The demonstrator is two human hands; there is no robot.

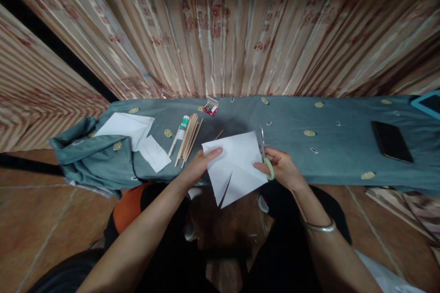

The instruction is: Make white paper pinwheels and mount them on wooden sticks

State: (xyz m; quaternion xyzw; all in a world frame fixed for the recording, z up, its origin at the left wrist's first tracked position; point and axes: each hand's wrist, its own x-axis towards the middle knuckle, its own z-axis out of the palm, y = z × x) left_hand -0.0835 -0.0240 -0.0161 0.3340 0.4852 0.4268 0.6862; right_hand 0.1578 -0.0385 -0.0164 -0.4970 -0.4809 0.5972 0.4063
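Note:
A white square sheet of paper is held over the front edge of the cloth-covered table, with a slit running inward from its lower left corner. My left hand pinches the paper's left edge, thumb on top. At the right edge, my right hand grips a pair of scissors with pale green handles, their blades pointing away from me. The thumb of that hand also lies against the paper. Whether the blades touch the paper, I cannot tell.
Left of the paper lie several wooden sticks, a glue stick, a small paper piece and stacked white sheets. A small open box stands behind. At the right are a black phone and a blue-edged tablet.

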